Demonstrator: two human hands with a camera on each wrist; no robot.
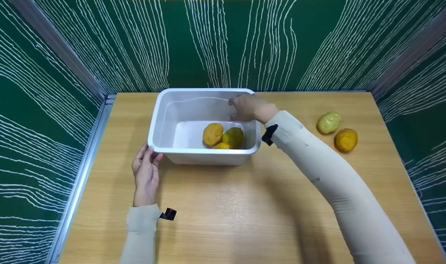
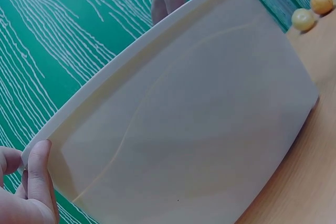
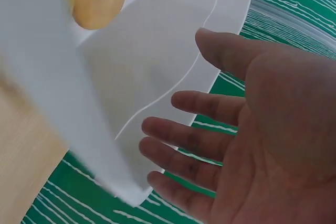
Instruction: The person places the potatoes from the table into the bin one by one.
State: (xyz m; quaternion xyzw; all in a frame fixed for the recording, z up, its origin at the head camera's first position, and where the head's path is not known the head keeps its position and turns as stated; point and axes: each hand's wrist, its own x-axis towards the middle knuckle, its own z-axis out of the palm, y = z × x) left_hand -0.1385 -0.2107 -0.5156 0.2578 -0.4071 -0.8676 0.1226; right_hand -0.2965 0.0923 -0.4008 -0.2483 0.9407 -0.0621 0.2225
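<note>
A white plastic bin (image 1: 204, 157) stands near the back of the table. At its front left corner my left hand (image 1: 146, 174) pinches the rim, with the thumb on the outer wall in the left wrist view. My right hand (image 1: 244, 107) is over the bin's back right corner; in the right wrist view its fingers (image 3: 184, 135) are spread and nothing lies in the palm. Inside the bin, toward the right, are a yellow mango-like fruit (image 1: 212, 135), a green one (image 1: 233, 137), and a yellow fruit (image 1: 222, 146) partly hidden by the front rim.
To the right on the wooden table (image 1: 223, 212) lie a pale green fruit (image 1: 329, 122) and a wrinkled orange-yellow fruit (image 1: 346, 139). Green panels (image 1: 233, 44) with white wavy lines enclose the back and both sides. A metal strip (image 1: 80, 176) runs along the left edge.
</note>
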